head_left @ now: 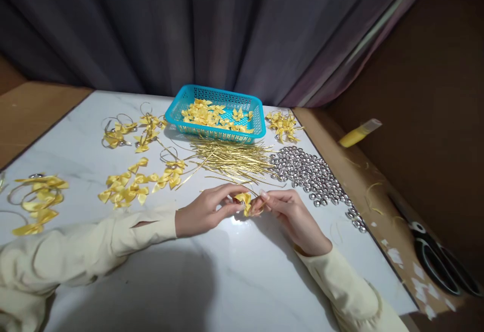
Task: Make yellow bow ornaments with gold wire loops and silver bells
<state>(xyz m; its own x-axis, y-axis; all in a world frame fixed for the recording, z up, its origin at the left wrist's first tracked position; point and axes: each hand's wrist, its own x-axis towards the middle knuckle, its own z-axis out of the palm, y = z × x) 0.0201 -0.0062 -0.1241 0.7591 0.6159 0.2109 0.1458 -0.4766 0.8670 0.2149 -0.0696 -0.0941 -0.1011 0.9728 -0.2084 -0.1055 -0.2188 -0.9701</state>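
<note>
Between my two hands, above the front middle of the table, is a small yellow ribbon bow [243,199] with a silver bell at its knot. My left hand [207,208] pinches the bow between thumb and fingers. Thumb and forefinger of my right hand [291,214] are closed on a thin gold tie close to the bow's right side; the rest of that tie is partly hidden by the fingers. Just beyond the hands lies a heap of loose gold ties [230,158]. Silver bells [308,170] are spread out to the right.
A turquoise basket [260,120] of yellow bows stands at the back. More bows [124,183] lie at left, some with ties and bells. Another bow pile [283,125] is right of the basket. Black-handled scissors [434,261], paper scraps [395,256] and a yellow tube [357,134] lie along the right.
</note>
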